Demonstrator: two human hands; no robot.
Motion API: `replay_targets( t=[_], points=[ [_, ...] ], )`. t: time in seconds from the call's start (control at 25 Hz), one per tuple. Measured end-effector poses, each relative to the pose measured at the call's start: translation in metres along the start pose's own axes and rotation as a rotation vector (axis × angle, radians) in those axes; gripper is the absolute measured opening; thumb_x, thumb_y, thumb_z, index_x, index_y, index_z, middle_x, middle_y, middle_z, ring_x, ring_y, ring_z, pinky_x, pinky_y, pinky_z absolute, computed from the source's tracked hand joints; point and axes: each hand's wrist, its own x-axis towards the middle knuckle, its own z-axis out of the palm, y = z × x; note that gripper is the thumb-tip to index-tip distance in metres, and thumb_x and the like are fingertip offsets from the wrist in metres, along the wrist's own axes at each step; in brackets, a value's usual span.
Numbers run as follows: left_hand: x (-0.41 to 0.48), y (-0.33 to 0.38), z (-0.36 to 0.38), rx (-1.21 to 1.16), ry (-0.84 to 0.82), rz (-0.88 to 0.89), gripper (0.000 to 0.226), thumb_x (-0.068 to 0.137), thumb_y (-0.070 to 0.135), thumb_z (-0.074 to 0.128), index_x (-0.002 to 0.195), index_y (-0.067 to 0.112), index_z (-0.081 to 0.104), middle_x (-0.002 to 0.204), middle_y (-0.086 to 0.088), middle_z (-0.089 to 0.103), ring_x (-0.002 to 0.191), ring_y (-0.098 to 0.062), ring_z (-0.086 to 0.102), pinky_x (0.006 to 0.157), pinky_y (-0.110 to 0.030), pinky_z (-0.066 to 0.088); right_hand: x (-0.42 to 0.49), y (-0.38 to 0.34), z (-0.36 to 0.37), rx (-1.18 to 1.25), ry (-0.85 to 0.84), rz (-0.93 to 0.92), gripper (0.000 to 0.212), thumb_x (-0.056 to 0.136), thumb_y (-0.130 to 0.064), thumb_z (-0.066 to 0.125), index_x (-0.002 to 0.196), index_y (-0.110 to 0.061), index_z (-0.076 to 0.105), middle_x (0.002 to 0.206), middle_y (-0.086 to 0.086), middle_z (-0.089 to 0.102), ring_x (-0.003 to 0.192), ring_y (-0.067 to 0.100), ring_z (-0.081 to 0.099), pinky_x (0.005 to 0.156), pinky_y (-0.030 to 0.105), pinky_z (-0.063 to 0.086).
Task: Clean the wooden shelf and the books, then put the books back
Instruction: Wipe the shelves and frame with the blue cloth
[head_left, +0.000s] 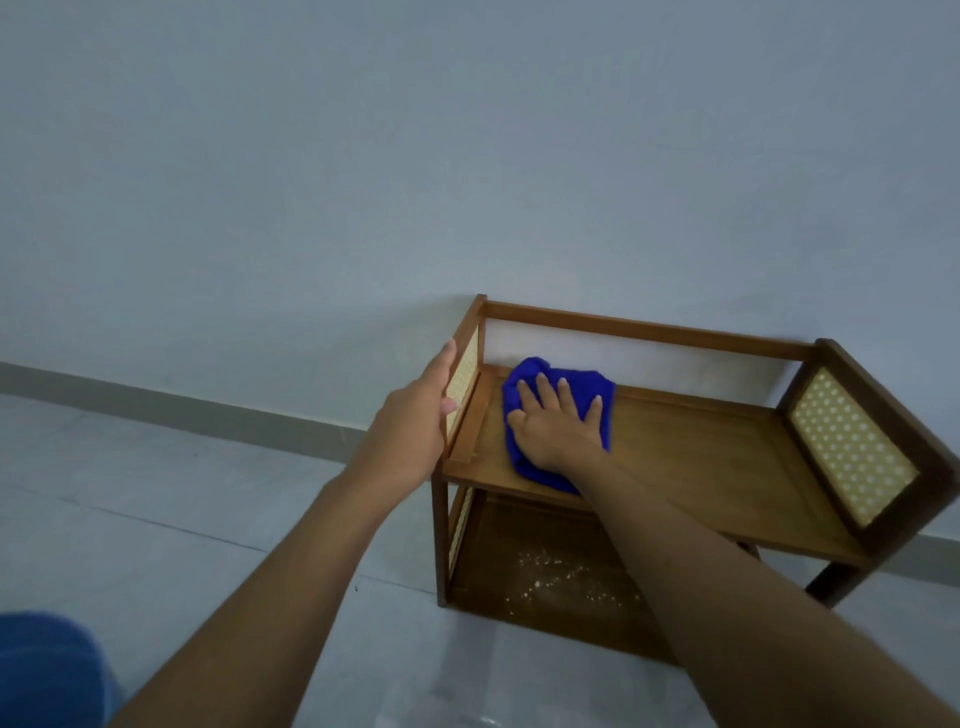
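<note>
Pale grey-blue wall (363, 156) fills the upper half of the view, meeting a light tiled floor (156, 493) along a grey skirting strip (208, 410). The wooden shelf (701, 457) stands on that floor with its back against the wall, right of centre.

At its top board, the right hand (558, 421) lies flat on a blue cloth (530, 371), palm down, fingers (543, 387) straight and spread apart, pressing the cloth onto the wood rather than clutching it. The cloth is bunched and sits at the left end of the top board, its far edge close to the back corner and its near edge reaching the front lip under the wrist.

Just to the left, the left hand (421, 410) rests against the outer face of the shelf's left side. Its fingers are straight and point up along the frame, and the thumb lies by the front post — a bracing touch, with no curl that can be made out.

Outward from the hands, the rest of the top board is bare brown wood running to the right end. Each end carries a cane panel in a dark frame — the left cane panel (464, 371) is narrow and seen almost edge-on, the right cane panel (847, 447) faces the camera with its pale woven holes. A back rail (649, 327) joins the two ends above the board, with wall showing under it.

Below, the lower board (519, 535) sits in shadow, with white specks (556, 569) scattered over its middle. Both forearms reach in from the bottom edge, and a patch of blue fabric (47, 670) shows blurred in the lower left corner.
</note>
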Motion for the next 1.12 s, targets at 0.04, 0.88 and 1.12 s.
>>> replay_targets(
  t=[0.04,0.88,1.12],
  points=[
    [-0.001,-0.001,0.001,0.010,0.015,-0.001,0.069,0.099,0.007,0.040,0.151,0.035,0.005,0.149,-0.011,0.038,0.131,-0.027,0.045,0.100,-0.045,0.048,0.000,0.005,-0.001,0.004,-0.011,-0.030,0.057,0.102,-0.044,0.017,0.153,-0.027,0.000,0.161,-0.003,-0.011,0.147,0.023,-0.013,0.114,0.059,-0.010],
    [-0.001,-0.004,-0.001,-0.225,0.010,0.035,0.059,0.100,0.011,0.039,0.150,0.034,0.018,0.153,-0.003,0.033,0.137,-0.024,0.038,0.099,-0.035,0.046,0.020,-0.028,0.000,0.090,0.082,0.037,0.052,0.102,-0.041,0.027,0.150,-0.026,0.019,0.158,-0.004,0.011,0.146,0.031,0.002,0.113,0.062,-0.005],
    [-0.002,-0.003,-0.001,-0.207,0.027,0.034,0.061,0.100,0.008,0.040,0.150,0.034,0.018,0.152,-0.004,0.034,0.135,-0.025,0.040,0.098,-0.035,0.047,0.017,-0.023,-0.003,0.231,0.096,0.059,0.046,0.101,-0.039,0.029,0.144,-0.022,0.034,0.152,0.000,0.023,0.142,0.031,0.013,0.116,0.057,-0.003]
  ],
)
